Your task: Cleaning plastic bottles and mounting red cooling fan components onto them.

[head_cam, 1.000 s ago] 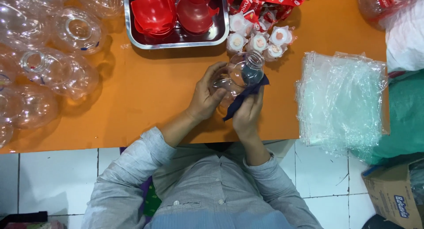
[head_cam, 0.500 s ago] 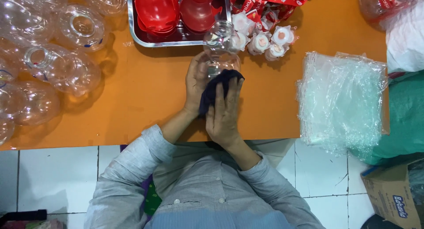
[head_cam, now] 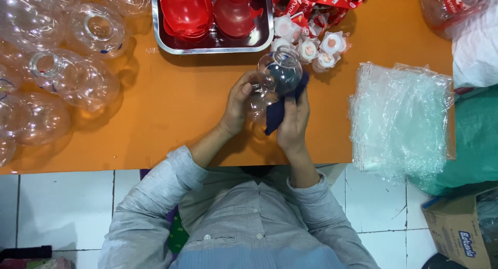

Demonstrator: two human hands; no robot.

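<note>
Two hands on one clear plastic jar (head_cam: pixel 273 80), held above the orange table (head_cam: pixel 171 108); left hand (head_cam: pixel 237 104) wrapped around its side, right hand (head_cam: pixel 294 118) pressing a dark blue cloth (head_cam: pixel 276 111) against it (mouth tilted away); just beyond the grip, small white caps (head_cam: pixel 316 48); further out, steel tray (head_cam: pixel 262 41) of red lids (head_cam: pixel 187 12); left, empty jars (head_cam: pixel 78 82); right, plastic bags (head_cam: pixel 399 113).
</note>
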